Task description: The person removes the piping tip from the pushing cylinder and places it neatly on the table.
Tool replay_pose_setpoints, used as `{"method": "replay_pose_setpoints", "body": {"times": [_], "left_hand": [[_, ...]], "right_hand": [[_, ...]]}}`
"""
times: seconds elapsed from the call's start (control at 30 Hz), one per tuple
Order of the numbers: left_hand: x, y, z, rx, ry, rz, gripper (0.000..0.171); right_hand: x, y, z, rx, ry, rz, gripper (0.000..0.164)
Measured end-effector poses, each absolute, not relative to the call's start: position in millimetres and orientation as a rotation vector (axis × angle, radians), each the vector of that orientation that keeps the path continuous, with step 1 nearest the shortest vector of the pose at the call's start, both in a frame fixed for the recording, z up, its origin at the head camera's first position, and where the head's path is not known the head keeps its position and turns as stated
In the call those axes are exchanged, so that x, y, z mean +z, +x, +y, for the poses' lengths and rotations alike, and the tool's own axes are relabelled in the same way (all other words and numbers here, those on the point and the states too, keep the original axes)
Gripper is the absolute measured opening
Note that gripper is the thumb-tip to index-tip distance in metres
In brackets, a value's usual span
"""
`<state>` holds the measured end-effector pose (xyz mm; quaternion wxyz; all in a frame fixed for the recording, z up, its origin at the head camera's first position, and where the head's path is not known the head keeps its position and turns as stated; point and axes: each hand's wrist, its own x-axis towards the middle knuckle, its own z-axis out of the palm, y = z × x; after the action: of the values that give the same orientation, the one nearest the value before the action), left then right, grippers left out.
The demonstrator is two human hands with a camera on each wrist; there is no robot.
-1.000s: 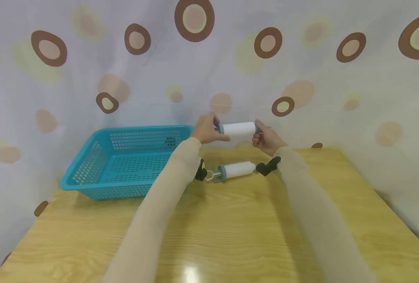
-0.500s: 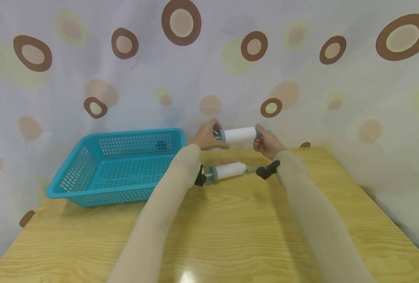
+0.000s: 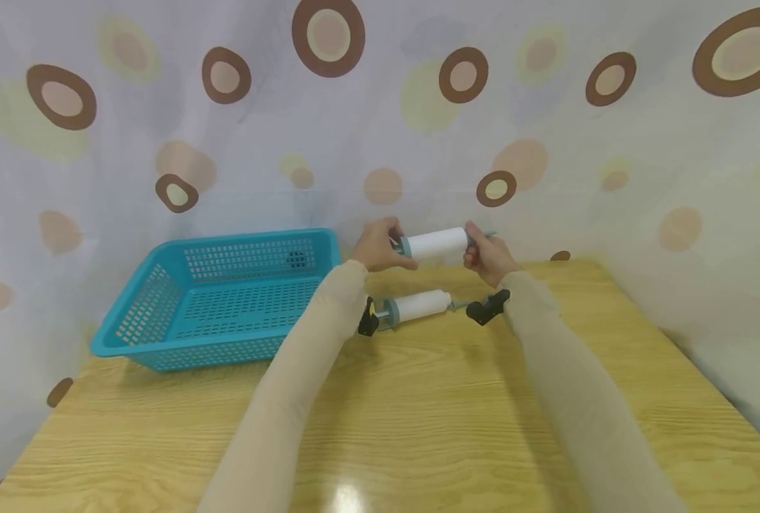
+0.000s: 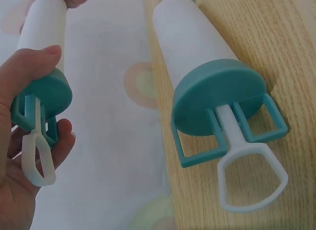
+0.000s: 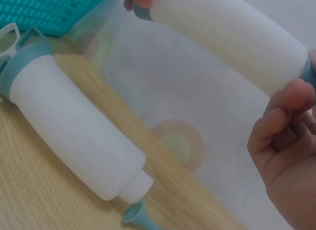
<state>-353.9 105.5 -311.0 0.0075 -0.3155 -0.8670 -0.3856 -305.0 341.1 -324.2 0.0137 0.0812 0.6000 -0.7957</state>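
Note:
A large white plunger syringe point(image 3: 438, 244) with a teal end cap is held level above the back of the table. My left hand point(image 3: 380, 246) grips its capped end, thumb on the barrel, beside the finger loops and the white pull ring point(image 4: 39, 161). At the other end, my right hand point(image 3: 488, 256) pinches the teal nozzle point(image 5: 309, 72) with thumb and curled fingers. Below them, a matching syringe point(image 3: 421, 305) lies on the table, its cap to the left. A loose teal nozzle point(image 5: 136, 215) lies by its threaded neck point(image 5: 138, 186).
A turquoise perforated basket point(image 3: 226, 349) stands at the back left of the wooden table point(image 3: 406, 420). Behind the table hangs a pale patterned sheet point(image 3: 380, 142). Black wrist camera mounts point(image 3: 489, 308) sit on both sleeves, close above the lying syringe.
The head view has turned slightly, so the basket and lying syringe appear further left. Both hands have shifted a little right relative to the table, keeping the same hold on the syringe.

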Motion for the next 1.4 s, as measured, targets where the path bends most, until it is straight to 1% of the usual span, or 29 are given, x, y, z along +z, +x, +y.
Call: {"method": "replay_pose_setpoints", "body": {"times": [0.23,0.47,0.67,0.83,0.93,1.1,1.2,1.23,1.33,1.4], "left_hand": [[-310.8,-352.9,103.1,-1.28,-0.932,-2.719,0.043],[-308.3,-352.5,100.1,-1.339,-0.921,-2.688,0.042],[-305.2,-351.3,102.8,-1.308,-0.925,-2.671,0.041],[-307.1,-351.0,103.0,-1.319,-0.918,-2.658,0.04],[-308.3,-351.8,102.3,-1.322,-0.917,-2.663,0.041],[-311.2,-354.4,101.7,-1.319,-0.89,-2.678,0.041],[-310.8,-353.6,102.1,-1.317,-0.867,-2.684,0.041],[-310.7,-353.5,101.4,-1.311,-0.866,-2.687,0.041],[-309.1,-351.9,100.0,-1.313,-0.887,-2.693,0.041],[-308.8,-352.0,99.1,-1.314,-0.901,-2.692,0.041]], "right_hand": [[-327.6,-301.9,340.2,-2.529,0.151,1.827,0.033],[-330.1,-304.6,340.7,-2.518,0.061,1.872,0.036],[-329.0,-307.2,343.5,-2.556,0.131,1.7,0.03],[-332.6,-307.3,345.1,-2.543,0.164,1.627,0.035],[-333.8,-306.3,345.9,-2.519,0.13,1.7,0.031],[-332.5,-303.1,348.8,-2.469,-0.045,1.798,0.018],[-328.4,-302.0,348.7,-2.485,-0.021,1.73,0.015],[-327.5,-302.8,347.2,-2.504,0.021,1.701,0.016],[-325.0,-304.9,343.5,-2.543,0.168,1.657,0.029],[-324.5,-306.1,342.0,-2.534,0.222,1.685,0.032]]}}
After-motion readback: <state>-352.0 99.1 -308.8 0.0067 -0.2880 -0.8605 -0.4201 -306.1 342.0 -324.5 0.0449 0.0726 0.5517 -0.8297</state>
